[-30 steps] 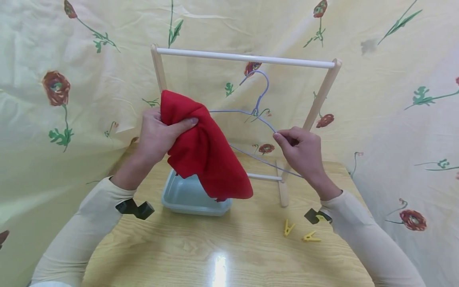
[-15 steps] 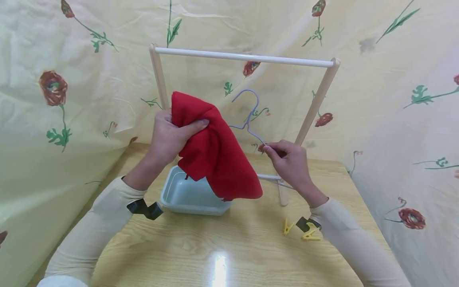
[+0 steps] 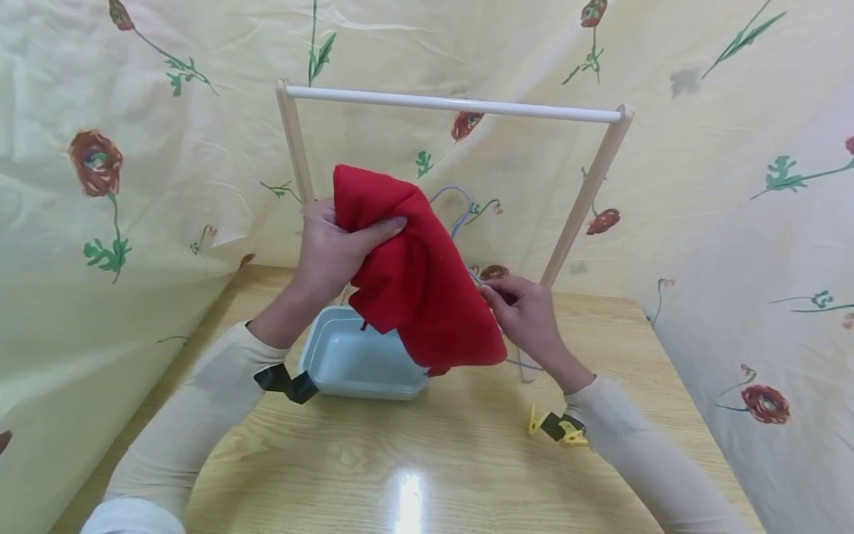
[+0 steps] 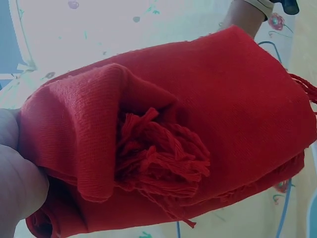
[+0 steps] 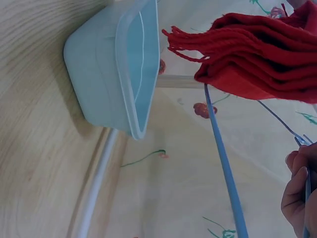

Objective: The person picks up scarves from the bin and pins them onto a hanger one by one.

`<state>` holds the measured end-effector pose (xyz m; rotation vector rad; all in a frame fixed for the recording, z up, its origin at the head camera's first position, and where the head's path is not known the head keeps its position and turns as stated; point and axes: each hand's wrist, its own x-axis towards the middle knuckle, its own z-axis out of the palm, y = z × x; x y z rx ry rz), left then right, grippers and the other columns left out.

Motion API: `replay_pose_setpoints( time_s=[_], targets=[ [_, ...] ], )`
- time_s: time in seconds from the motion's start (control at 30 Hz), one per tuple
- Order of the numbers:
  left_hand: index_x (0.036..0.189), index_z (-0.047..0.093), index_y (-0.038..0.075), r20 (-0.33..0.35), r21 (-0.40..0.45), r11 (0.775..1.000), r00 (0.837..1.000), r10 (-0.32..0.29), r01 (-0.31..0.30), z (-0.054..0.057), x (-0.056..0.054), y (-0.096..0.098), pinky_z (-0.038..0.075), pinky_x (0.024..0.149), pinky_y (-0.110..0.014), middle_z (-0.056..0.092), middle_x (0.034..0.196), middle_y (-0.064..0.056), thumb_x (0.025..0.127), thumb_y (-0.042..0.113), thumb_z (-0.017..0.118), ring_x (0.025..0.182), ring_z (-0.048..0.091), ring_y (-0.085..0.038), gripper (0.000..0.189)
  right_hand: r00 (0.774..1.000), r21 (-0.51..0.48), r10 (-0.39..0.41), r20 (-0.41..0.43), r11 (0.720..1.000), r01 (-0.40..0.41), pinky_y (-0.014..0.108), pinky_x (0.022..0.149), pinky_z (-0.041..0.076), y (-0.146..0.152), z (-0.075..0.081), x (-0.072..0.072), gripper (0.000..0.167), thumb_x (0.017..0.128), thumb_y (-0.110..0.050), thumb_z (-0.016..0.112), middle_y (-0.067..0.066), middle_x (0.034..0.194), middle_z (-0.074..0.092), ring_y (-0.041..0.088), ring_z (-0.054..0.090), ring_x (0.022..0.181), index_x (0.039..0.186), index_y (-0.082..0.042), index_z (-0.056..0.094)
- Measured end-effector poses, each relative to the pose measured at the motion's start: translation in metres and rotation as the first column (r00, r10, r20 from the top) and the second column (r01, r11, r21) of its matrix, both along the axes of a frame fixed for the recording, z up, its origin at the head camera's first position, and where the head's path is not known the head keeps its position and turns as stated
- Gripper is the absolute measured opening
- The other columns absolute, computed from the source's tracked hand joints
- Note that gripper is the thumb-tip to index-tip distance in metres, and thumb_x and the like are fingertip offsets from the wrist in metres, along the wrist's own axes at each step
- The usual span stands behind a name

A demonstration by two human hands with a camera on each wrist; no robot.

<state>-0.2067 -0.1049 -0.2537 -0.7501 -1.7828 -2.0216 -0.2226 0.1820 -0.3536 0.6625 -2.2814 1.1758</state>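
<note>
A folded red scarf (image 3: 430, 297) with fringed ends hangs from my left hand (image 3: 330, 248), whose thumb lies across its front while the other fingers are hidden behind the cloth. My right hand (image 3: 527, 315) pinches one shoulder of a thin blue-purple hanger (image 3: 471, 208), just right of the scarf. Most of the hanger is hidden behind the scarf in the head view; its hook shows above. In the right wrist view, the hanger's lower bar (image 5: 223, 158) runs up to the scarf's fringed edge; whether they touch I cannot tell.
Behind the hands stands a wooden rack with a white top rail (image 3: 454, 102). A light blue basin (image 3: 363, 391) sits on the wooden table below the scarf. Two yellow clothespins (image 3: 533, 420) lie near the right wrist, one partly hidden. Flowered cloth surrounds the table.
My right hand has brought the hanger left and down, so it now sits mostly behind the scarf. My left hand has carried the scarf a little to the right.
</note>
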Motion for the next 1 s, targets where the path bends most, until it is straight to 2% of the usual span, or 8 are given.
replay_pose_setpoints(
  time_s=[0.13,0.43,0.67,1.0],
  targets=[
    [0.116,0.070,0.005,-0.007,0.006,1.000,1.000,0.000,0.000,-0.003,-0.003,0.005,0.060,0.081,-0.036,0.073,0.106,-0.007,0.087,0.003,0.077,0.099,0.069,-0.031,0.030,0.999,-0.017,0.020,0.037,1.000,-0.019,0.015,0.065,0.053,-0.001,-0.004,0.000,0.011,0.094,-0.003,0.072,0.013,0.088,0.075,0.017,0.063,0.070,0.102,0.000,0.079],
    [0.119,0.067,0.002,0.019,-0.033,0.999,1.000,0.022,-0.021,-0.009,-0.003,0.010,0.060,0.083,-0.035,0.072,0.109,-0.007,0.086,0.004,0.078,0.100,0.068,-0.030,0.035,0.997,-0.053,0.035,0.065,0.998,-0.032,0.013,0.066,0.052,-0.006,-0.006,0.002,0.013,0.094,0.001,0.069,0.016,0.087,0.076,0.005,0.065,0.072,0.101,0.002,0.079],
    [0.119,0.066,0.000,0.013,-0.068,0.997,1.000,0.026,-0.025,-0.020,-0.004,0.010,0.060,0.082,-0.035,0.072,0.107,-0.006,0.086,0.005,0.079,0.099,0.068,-0.029,0.036,0.997,-0.033,0.039,0.062,0.999,-0.037,0.013,0.066,0.052,-0.008,0.000,0.009,0.012,0.094,0.001,0.070,0.017,0.089,0.075,0.011,0.064,0.071,0.102,0.005,0.078],
    [0.118,0.067,0.000,0.039,-0.106,0.994,0.999,0.036,-0.032,-0.034,-0.002,0.008,0.060,0.081,-0.036,0.073,0.106,-0.008,0.086,0.006,0.079,0.096,0.069,-0.027,0.035,0.994,-0.047,0.059,0.089,0.997,-0.055,0.015,0.064,0.053,-0.013,0.007,0.015,0.011,0.094,0.001,0.070,0.015,0.086,0.075,0.010,0.063,0.069,0.100,0.003,0.079]
  ],
)
